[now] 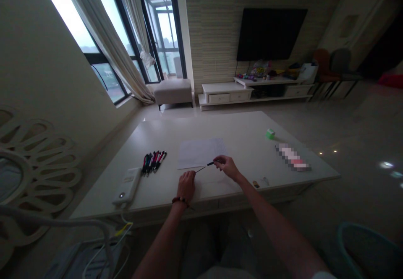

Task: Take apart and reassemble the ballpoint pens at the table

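Right now the right hand (227,166) pinches a thin black pen (209,164) between thumb and fingers, gripping it near its dark upper end, with the rest of the hand partly closed. The pen lies almost level above a white table (242,130), and its fine tip points toward the left hand (186,186), ending just beside it. That hand sits low on the table, back upward and fingers curled under, so whether it has hold of anything cannot be told. A dark beaded bracelet (180,200) circles the left wrist.

Just beyond both hands lies a sheet of white paper (201,153), with its near edge close to the pen. Left of the left hand, a row of colored pens (153,162) lies side by side, their tips pointing toward the near edge of the table. Nearer that edge, further left, is a white power bank (126,186) with a cord running off the table. To the right of the right hand are two small items (260,182), too small to identify, and beyond them a pixelated packet (292,157). A small green block (270,134) sits farther off, well apart from both hands.
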`<state>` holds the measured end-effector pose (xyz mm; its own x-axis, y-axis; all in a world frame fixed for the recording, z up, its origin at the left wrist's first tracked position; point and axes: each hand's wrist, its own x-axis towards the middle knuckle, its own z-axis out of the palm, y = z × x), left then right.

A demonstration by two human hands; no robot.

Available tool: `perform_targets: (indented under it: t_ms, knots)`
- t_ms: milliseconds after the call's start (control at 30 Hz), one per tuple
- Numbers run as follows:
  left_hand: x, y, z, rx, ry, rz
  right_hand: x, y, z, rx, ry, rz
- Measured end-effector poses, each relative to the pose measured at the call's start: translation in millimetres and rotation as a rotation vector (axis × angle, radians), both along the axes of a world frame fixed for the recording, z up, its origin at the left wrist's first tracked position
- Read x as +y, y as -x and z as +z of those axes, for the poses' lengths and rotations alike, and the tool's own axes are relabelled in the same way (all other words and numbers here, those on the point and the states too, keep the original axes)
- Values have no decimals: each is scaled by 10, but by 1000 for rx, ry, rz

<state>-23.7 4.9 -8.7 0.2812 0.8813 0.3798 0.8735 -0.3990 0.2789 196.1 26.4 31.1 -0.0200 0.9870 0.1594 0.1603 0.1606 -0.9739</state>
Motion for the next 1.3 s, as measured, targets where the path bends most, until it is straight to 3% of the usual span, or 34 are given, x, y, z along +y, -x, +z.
perform_targets:
  t_ms: [900, 1300]
  knots:
    - [-2, 11, -2, -15, -27, 10, 5, 19, 43, -38, -27, -4]
    - [-6, 3, 0, -5, -6, 11, -17, 111, 69, -108, -50, 57]
